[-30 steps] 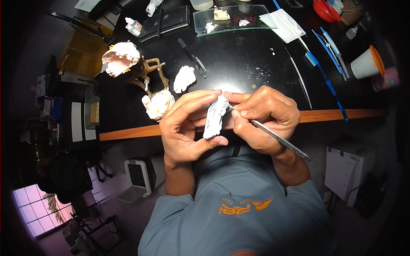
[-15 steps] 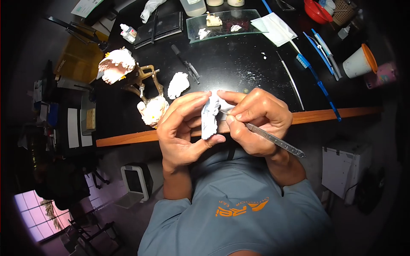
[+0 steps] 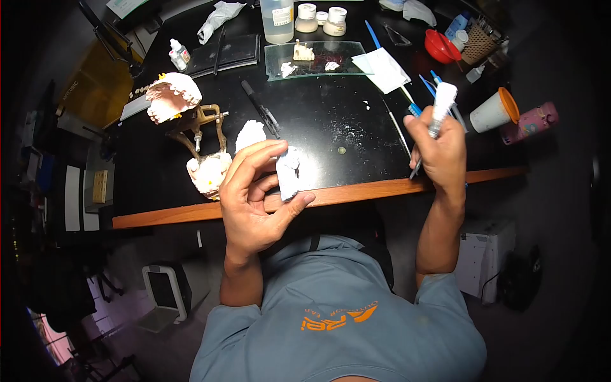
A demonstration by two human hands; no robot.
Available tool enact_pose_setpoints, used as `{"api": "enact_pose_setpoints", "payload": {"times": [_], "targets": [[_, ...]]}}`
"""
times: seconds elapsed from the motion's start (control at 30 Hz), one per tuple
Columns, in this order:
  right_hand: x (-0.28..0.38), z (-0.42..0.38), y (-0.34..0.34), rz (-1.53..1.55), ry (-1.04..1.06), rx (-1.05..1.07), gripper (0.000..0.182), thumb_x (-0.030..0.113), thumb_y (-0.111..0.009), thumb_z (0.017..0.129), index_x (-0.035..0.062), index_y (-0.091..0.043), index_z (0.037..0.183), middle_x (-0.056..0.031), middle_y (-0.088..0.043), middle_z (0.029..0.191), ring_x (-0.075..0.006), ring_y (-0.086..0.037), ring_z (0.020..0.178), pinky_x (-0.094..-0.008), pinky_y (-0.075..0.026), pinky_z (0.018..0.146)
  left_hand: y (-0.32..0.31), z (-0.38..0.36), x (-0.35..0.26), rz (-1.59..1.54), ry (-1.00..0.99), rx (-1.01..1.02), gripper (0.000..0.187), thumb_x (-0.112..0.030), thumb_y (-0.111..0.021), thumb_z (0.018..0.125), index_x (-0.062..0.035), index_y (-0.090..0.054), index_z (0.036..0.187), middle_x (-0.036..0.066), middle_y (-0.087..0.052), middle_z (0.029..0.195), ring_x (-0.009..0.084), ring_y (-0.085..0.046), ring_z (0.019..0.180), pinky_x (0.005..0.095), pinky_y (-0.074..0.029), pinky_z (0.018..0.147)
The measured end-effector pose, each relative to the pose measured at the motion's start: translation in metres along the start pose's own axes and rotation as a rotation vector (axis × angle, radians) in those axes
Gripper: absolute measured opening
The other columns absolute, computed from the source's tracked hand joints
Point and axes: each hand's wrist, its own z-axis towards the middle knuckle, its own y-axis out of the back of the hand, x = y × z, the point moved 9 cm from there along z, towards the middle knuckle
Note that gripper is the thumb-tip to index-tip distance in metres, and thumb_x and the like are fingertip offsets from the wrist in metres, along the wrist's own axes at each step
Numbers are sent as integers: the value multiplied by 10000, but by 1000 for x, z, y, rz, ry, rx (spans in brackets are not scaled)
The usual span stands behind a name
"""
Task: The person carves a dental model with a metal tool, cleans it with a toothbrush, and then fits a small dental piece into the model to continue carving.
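My left hand (image 3: 258,197) grips a white plaster-like piece (image 3: 289,173) upright between its fingertips and thumb, over the table's wooden front edge. Farther right, my right hand (image 3: 439,146) is closed around a tool (image 3: 417,167) whose dark tip points down. A whitish object (image 3: 444,97) sticks up above that fist, blurred; whether it belongs to the tool I cannot tell. Behind the left hand lies another white piece (image 3: 250,134). To its left a brass-coloured articulator (image 3: 207,118) bears an upper dental cast (image 3: 172,99) and a lower one (image 3: 209,173).
A glass slab (image 3: 350,65) with small white pieces lies at the back, near a clear bottle (image 3: 277,22) and jars (image 3: 335,22). A black pen (image 3: 254,102) is mid-table. A red bowl (image 3: 440,48), a cup (image 3: 490,113) and a pink can (image 3: 531,122) stand right.
My right hand has moved away from the white piece to the right, and a whitish object now shows above it. The view has shifted; my left hand still holds the piece.
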Motion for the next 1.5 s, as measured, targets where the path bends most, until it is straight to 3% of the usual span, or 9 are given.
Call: {"api": "enact_pose_setpoints", "payload": {"times": [0.13,0.3,0.57,0.7,0.73,0.83,1.03,1.23,1.5], "targets": [[2,5,-22,-521,25,139,305,175,-845,911,-17,-663,759,-78,-586,546,-106,-566,496,-351,-448,495,-2,1,2,55,45,12,662,61,-928,771,72,-636,1366,207,-621,1418,198,-698,1187,322,-651,975],[-5,3,-46,-611,17,188,362,244,-832,903,-9,-676,696,-213,-640,613,-398,-684,588,-443,-553,619,-8,1,7,38,95,82,648,30,-945,771,71,-650,1346,198,-681,1330,212,-734,1150,339,-644,982],[2,-16,-2,-492,100,-1,219,169,-849,910,6,-745,809,-64,-590,567,-110,-532,495,-297,-456,521,-7,1,-1,240,-24,90,646,-59,-979,753,32,-698,1327,159,-727,1262,162,-755,1000,303,-649,888],[-4,-29,64,-816,253,-396,218,157,-845,898,12,-797,1055,-108,-720,839,-256,-689,778,-386,-560,751,-10,3,-8,247,-60,51,680,-68,-978,757,34,-690,1364,168,-721,1279,178,-762,1004,312,-656,891],[-17,-29,74,-884,186,-381,275,157,-843,897,13,-802,1127,-145,-721,973,-335,-698,928,-428,-558,865,-10,3,-8,232,-72,60,699,-57,-973,761,36,-681,1388,172,-711,1309,189,-763,1031,323,-666,905],[-33,-31,82,-873,158,-336,229,116,-801,938,-15,-789,1126,-161,-718,976,-347,-719,939,-424,-567,875,-10,2,-6,230,-78,82,693,-43,-961,770,38,-675,1396,177,-703,1325,195,-762,1059,327,-670,924],[2,-46,53,-392,181,-333,137,30,-756,975,-24,-785,1098,-156,-745,939,-255,-741,820,-344,-572,759,-11,1,1,119,40,126,709,70,-929,766,68,-634,1412,195,-657,1414,217,-738,1163,364,-654,1010],[49,-76,-59,-232,481,192,203,-57,-820,890,-18,-824,1089,-130,-764,907,-200,-746,758,-302,-557,651,-10,0,5,-34,123,118,667,78,-916,779,70,-647,1389,195,-651,1412,234,-742,1187,361,-664,1001],[44,-74,-35,-311,406,156,210,-76,-816,889,-26,-832,1092,-135,-767,899,-175,-726,715,-285,-542,616,-8,0,8,-115,148,149,640,96,-892,797,66,-646,1387,195,-640,1434,242,-733,1220,354,-660,1015]]}}
